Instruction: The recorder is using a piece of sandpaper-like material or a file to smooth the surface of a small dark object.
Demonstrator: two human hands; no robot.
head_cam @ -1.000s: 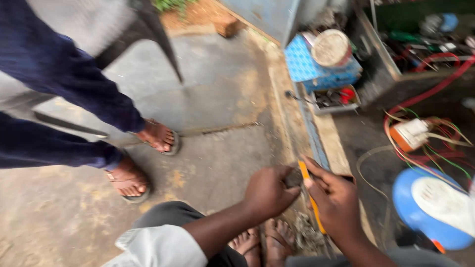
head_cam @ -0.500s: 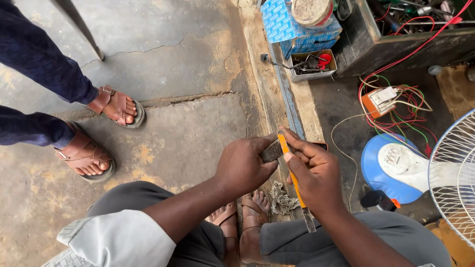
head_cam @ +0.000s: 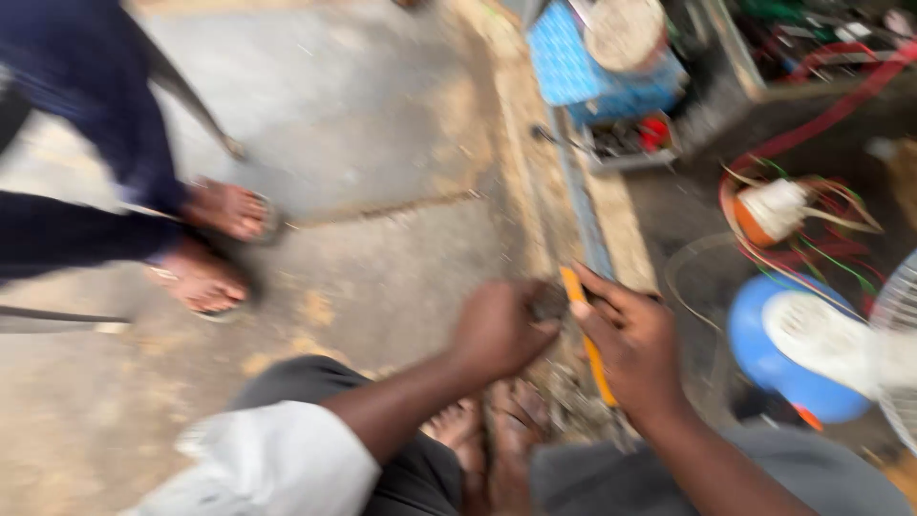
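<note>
Right hand [head_cam: 635,344] closed on orange-handled blade [head_cam: 585,334], long axis running toward the body, tip touching small dark piece [head_cam: 551,303] pinched by left hand [head_cam: 497,330] just beside.

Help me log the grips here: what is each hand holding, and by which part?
The right hand holds an orange-handled tool along the handle's middle, its fingers wrapped over it. The left hand pinches a small dark piece; blur hides where exactly.
</note>
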